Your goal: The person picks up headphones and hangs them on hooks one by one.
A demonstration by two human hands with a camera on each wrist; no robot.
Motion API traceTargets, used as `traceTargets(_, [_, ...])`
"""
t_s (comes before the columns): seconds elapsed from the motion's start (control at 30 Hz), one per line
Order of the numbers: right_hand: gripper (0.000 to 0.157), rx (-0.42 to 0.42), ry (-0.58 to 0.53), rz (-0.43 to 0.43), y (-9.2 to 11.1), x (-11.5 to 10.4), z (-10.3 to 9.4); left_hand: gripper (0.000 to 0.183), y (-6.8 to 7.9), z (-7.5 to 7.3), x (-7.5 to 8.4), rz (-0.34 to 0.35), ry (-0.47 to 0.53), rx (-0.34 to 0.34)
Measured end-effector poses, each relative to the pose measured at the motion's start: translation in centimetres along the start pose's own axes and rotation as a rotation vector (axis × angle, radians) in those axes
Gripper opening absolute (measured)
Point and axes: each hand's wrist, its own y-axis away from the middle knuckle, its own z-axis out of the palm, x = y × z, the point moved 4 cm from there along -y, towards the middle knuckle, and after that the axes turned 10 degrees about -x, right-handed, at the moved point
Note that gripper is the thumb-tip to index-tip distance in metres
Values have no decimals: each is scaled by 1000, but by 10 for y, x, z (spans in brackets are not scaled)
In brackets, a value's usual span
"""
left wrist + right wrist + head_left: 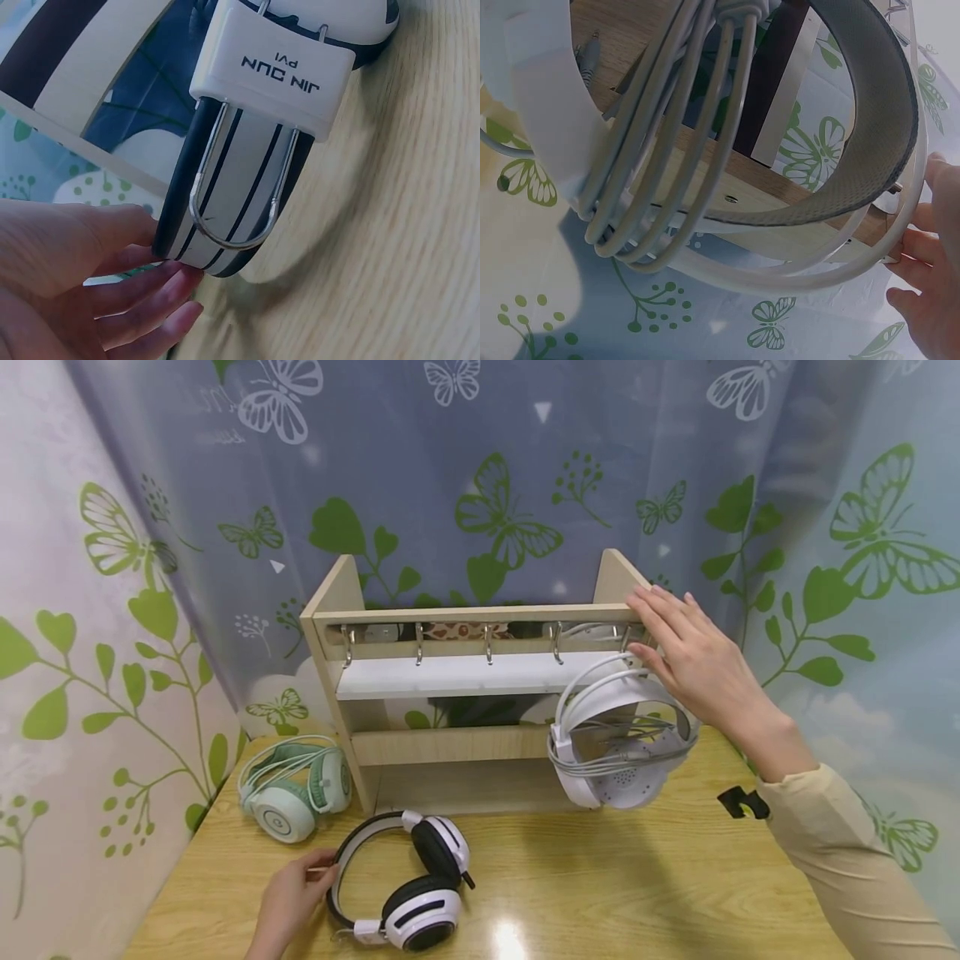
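Note:
Black-and-white headphones [442,910] lie on the table at front left. My left hand [294,893] pinches their headband at its left side; in the left wrist view the thumb and fingers meet the band [225,187] by a wire loop. White headphones [630,777], a grey cable wound round them, hang at the right end of the wooden rack [480,614]. My right hand [693,664] rests on the rack's top right corner, fingers extended, thumb just above that headband. In the right wrist view the fingers [922,247] lie against the board's end beside the headband [885,105].
Mint-green headphones [285,810] stand left of the rack. Several metal hooks [488,645] line the rack's front bar, above a white shelf [450,675]. A small black clip-like piece [742,802] sits at the table's right edge. Butterfly-patterned curtains [420,468] surround the table.

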Motion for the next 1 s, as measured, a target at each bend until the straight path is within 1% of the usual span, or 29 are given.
traceTargets(0.23, [68, -3, -2, -1, 0, 0, 0, 23, -3, -3, 8, 28, -48, 37])
traceTargets(0.33, [68, -5, 3, 1, 0, 0, 0, 22, -4, -4, 12, 47, -53, 45])
traceTargets(0.53, [62, -8, 0, 0, 1, -1, 0, 20, -5, -9, 21, 54, -67, 57])
traceTargets(0.63, [63, -4, 2, -1, 1, 0, 0, 20, -6, -11, 24, 57, -75, 65])
traceTargets(0.8, [67, 0, 0, -1, 1, 0, -1, 23, -10, -11, 28, 53, -38, 48])
traceTargets(1.0, [61, -5, -10, -2, 1, 0, -1, 21, -13, -14, 39, 113, -20, 65])
